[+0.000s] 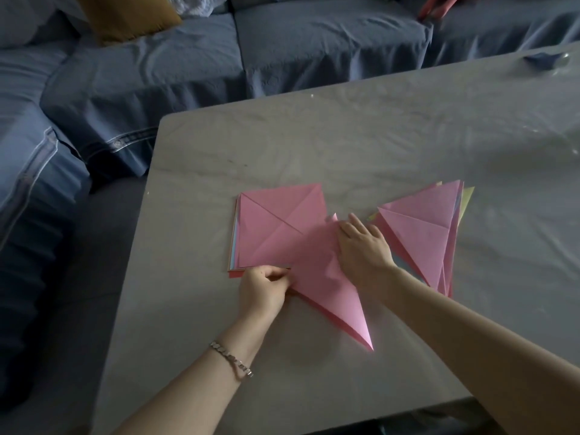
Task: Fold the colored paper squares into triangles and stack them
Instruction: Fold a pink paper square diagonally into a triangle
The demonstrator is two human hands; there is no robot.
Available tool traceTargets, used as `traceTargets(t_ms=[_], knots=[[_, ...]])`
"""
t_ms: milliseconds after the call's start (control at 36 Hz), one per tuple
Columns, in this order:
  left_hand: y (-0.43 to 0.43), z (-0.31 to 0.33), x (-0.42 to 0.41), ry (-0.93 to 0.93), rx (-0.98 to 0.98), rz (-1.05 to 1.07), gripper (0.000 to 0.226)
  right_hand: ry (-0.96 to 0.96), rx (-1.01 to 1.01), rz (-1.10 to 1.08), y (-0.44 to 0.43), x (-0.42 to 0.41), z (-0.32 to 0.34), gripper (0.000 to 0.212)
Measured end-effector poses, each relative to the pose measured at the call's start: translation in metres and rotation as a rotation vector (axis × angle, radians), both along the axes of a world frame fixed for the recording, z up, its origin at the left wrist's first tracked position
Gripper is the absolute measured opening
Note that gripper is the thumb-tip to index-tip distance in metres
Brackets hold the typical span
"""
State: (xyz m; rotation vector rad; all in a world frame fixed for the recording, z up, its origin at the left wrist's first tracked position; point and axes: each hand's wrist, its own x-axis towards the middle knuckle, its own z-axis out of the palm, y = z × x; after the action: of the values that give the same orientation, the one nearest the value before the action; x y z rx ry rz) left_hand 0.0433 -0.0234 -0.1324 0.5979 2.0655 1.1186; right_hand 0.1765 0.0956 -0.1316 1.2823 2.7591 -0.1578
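Between two paper piles on the surface (345, 136), a folded pink triangle (326, 277) lies under both hands: left hand (263, 290) pinches its left edge, right hand (364, 249) presses flat, fingers spread, on it.

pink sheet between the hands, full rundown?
The pink sheet is thin matte paper, folded into a long triangle whose sharp tip points toward the camera. It lies on the grey table, overlapping the square stack. The left hand pinches its left edge; the right hand presses its upper right, wrinkling it.
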Motion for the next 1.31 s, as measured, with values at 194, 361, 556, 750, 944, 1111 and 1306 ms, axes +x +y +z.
traceTargets(t_ms=[194, 361, 556, 750, 944, 1111, 1306], knots=[[-0.002, -0.001, -0.002, -0.025, -0.001, -0.011, 0.022, -0.067, -0.024, -0.030, 0.028, -0.017, 0.004, 0.044], [-0.001, 0.002, 0.000, -0.027, 0.002, -0.014, 0.020, -0.001, -0.085, -0.067, 0.028, -0.015, -0.001, 0.048], [0.001, -0.003, 0.000, -0.026, -0.015, 0.028, 0.022, 0.010, -0.156, 0.014, 0.003, 0.018, -0.005, 0.058], [0.000, -0.004, 0.001, -0.036, 0.018, 0.032, 0.023, 0.052, -0.061, 0.167, -0.041, 0.064, -0.006, 0.068], [0.000, -0.005, 0.000, -0.040, 0.017, 0.035, 0.022, 0.122, -0.029, 0.285, -0.064, 0.092, -0.001, 0.065], [0.001, -0.004, -0.001, -0.043, 0.018, 0.032, 0.021, 0.231, -0.216, 0.430, -0.068, 0.113, -0.001, 0.042], [-0.001, -0.002, 0.000, -0.063, 0.026, 0.040, 0.021, 0.384, -0.288, 0.482, -0.069, 0.125, -0.006, 0.030]])
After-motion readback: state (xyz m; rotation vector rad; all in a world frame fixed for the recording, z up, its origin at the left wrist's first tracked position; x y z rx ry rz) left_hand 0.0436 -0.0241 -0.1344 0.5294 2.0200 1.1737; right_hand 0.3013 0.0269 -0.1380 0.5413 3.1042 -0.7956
